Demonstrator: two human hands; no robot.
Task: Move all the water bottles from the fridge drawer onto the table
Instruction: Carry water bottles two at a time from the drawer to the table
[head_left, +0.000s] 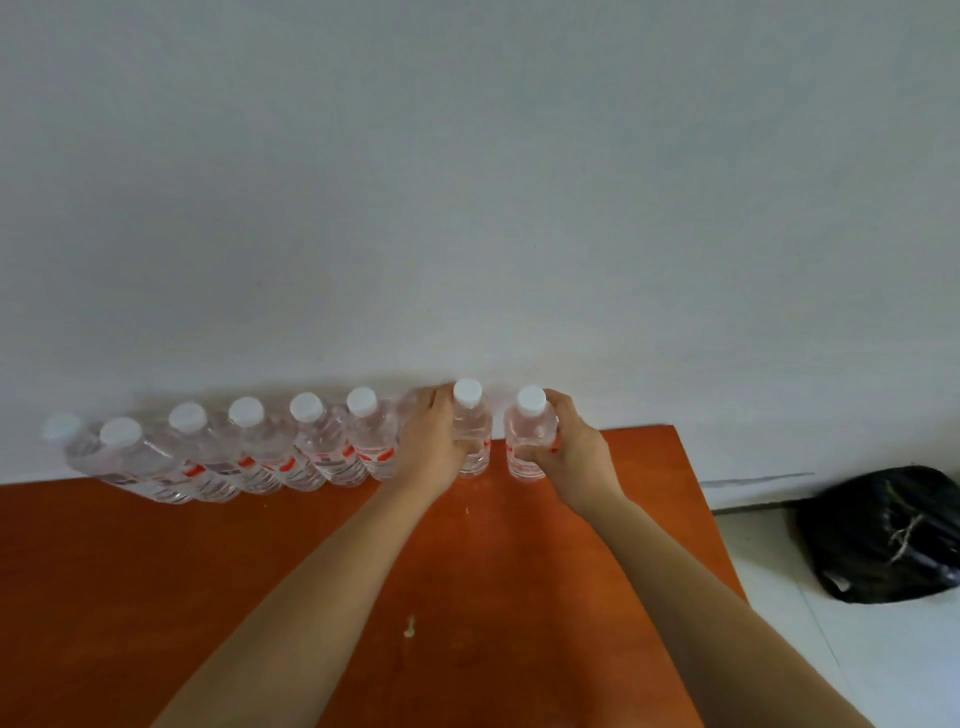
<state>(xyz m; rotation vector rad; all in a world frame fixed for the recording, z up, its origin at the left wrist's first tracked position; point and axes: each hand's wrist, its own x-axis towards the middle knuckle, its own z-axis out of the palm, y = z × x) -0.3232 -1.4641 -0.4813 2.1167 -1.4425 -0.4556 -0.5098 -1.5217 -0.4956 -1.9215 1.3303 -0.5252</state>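
Note:
Several clear water bottles (322, 447) with white caps and red labels stand in a row along the far edge of the orange-brown table (260, 571), against the wall. At the row's right end, my left hand (431, 447) grips one upright bottle (474, 415), its base on the table. My right hand (569, 447) grips another upright bottle (530, 426) just to the right of it, also standing on the table. The fridge drawer is out of view.
A pale wall (467, 208) rises right behind the bottles. The table's right edge runs down just past my right hand. On the white floor to the right lies a black plastic bag (883, 535). A small pale spot (410, 626) marks the tabletop.

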